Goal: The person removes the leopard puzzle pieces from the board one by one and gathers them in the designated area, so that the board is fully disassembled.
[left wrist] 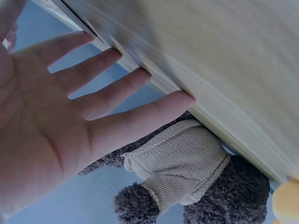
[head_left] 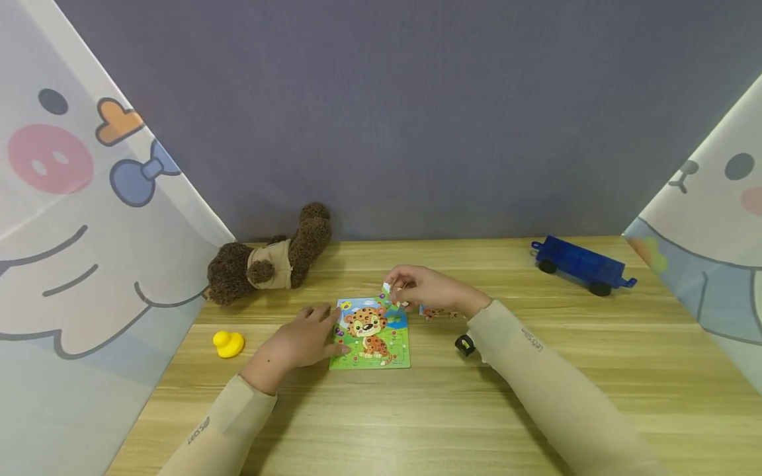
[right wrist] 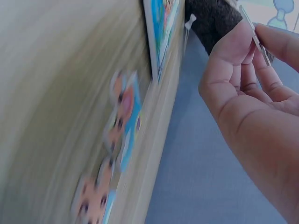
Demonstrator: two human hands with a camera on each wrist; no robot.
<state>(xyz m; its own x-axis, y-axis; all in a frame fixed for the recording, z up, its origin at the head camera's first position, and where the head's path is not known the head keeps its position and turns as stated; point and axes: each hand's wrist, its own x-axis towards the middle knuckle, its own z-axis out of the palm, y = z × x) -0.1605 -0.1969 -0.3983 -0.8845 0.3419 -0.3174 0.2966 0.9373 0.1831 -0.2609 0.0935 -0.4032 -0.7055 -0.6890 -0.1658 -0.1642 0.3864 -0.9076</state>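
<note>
A square jigsaw board [head_left: 399, 354] with a cartoon leopard on green grass lies flat on the table. My left hand [head_left: 300, 340] is at its left edge, palm down with fingers spread, the thumb over the board. In the left wrist view, that hand's fingertips [left wrist: 184, 99] meet the tabletop. My right hand [head_left: 431, 289] is above the board's upper right corner. Between thumb and fingers it pinches a thin puzzle piece [right wrist: 254, 35], seen edge-on in the right wrist view. Loose leopard-pattern puzzle pieces [right wrist: 124, 121] lie right of the board, partly hidden by the right hand in the head view.
A brown plush toy [head_left: 274, 264] in a beige top lies at the back left. A yellow rubber duck [head_left: 229, 344] sits left of the left hand. The blue toy trailer [head_left: 577, 261] stands at the back right. Near the right sleeve is a small black object [head_left: 465, 344].
</note>
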